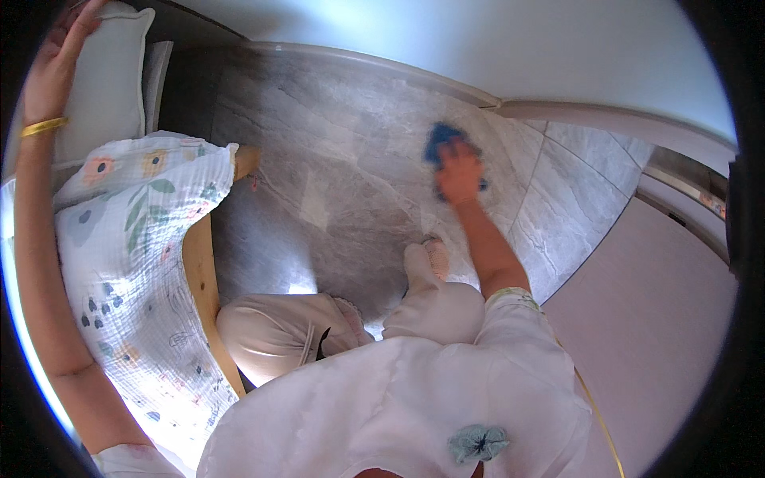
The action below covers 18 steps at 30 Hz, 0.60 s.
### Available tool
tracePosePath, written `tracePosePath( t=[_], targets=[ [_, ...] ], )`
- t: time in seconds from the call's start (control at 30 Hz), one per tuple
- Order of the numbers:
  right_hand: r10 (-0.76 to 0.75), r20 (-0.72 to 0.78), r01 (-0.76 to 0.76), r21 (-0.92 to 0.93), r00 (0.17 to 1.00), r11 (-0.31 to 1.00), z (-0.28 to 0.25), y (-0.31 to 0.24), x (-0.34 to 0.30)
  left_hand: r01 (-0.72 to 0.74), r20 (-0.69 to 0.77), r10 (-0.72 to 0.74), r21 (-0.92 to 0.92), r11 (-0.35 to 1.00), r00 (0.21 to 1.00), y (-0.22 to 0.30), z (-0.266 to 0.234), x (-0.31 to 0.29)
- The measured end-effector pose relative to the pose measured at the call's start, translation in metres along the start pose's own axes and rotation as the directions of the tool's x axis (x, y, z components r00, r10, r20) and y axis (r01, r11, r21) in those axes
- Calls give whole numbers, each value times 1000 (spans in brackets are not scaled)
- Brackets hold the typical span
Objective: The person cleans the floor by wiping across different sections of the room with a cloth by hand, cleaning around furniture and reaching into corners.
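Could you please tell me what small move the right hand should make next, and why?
Probably slide the blue cloth a little to the left: the right hand already lies over it, the cloth is on the tiled floor, and more floor stretches that way.

Head cam, fisheye, dn at flr (343, 143)

We are looking at a home, though we cannot tell which room: we see a soft flower-printed cloth (131, 231) draped over low wooden furniture (204, 279), a plump white cushion (115, 76) beyond it, and a marble-look tiled floor (335, 159) with a slim skirting board (382, 69) along the foot of a plain pale wall (494, 40)
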State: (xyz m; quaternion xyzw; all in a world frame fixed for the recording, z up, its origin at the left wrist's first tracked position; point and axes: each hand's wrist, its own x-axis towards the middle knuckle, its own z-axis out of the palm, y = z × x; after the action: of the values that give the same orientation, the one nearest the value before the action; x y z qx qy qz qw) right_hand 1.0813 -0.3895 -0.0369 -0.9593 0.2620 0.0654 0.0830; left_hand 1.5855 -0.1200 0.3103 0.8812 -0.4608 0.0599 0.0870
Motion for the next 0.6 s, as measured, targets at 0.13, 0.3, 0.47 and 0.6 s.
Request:
tracePosePath(
  t=[0.13,0.3,0.47,0.6],
  targets=[
    [781,8,-779,-66,624,624,-16,106,25,-114,-52,103,-275,955,993,18,3,7],
    [190,-319,-104,269,928,957,-28,10,6,-282,-214,201,-476,833,956,79,6,11],
    [-262,-398,322,90,879,942,-71,-126,92,-255,-198,165,-628,735,966,85,6,17],
    [-209,-285,177,-135,935,975,-70,-108,133,-283,-304,147,-474,833,941,91,2,14]
  ],
)
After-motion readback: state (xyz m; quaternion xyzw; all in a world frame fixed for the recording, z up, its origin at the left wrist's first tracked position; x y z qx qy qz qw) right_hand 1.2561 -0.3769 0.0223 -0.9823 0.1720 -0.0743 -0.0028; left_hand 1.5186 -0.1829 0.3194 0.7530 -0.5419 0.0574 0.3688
